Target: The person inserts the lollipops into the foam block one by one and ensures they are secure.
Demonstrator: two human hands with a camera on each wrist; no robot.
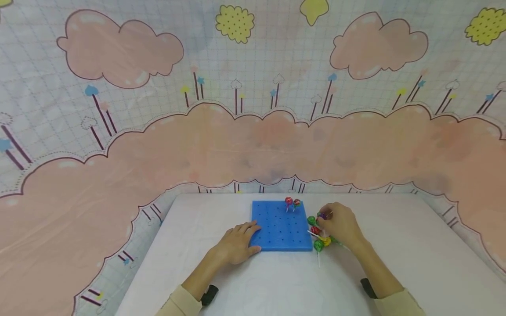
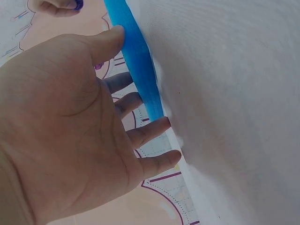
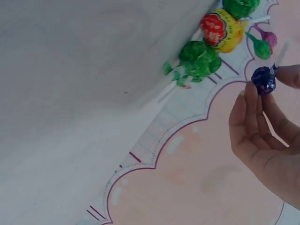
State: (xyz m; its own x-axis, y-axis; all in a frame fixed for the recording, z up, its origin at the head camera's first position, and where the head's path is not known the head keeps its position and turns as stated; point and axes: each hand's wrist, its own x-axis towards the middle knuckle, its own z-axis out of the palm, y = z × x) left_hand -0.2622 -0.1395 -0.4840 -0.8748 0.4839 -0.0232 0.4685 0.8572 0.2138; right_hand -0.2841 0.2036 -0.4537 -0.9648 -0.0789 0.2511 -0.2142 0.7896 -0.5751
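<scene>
A blue square board (image 1: 276, 246) with rows of small holes lies on the white table. My left hand (image 1: 236, 245) rests along its left edge, fingers spread and nearly straight, with the thumb (image 2: 112, 42) touching the board's side in the left wrist view. Two wrapped lollipops stand by their sticks near the board's far right corner, a red one (image 1: 289, 201) and a mixed-colour one (image 1: 297, 203). Right of the board, my right hand (image 1: 344, 226) pinches a dark blue-purple lollipop (image 3: 264, 80), its white stick pointing up in the right wrist view.
Several loose lollipops lie beside the board's right edge, below my right hand: a green one (image 1: 318, 245) nearest me, a yellow-and-red one (image 3: 221, 30), a red one (image 1: 315, 230) and another green one (image 1: 311, 220). A patterned cloth (image 1: 253, 149) hangs behind the table.
</scene>
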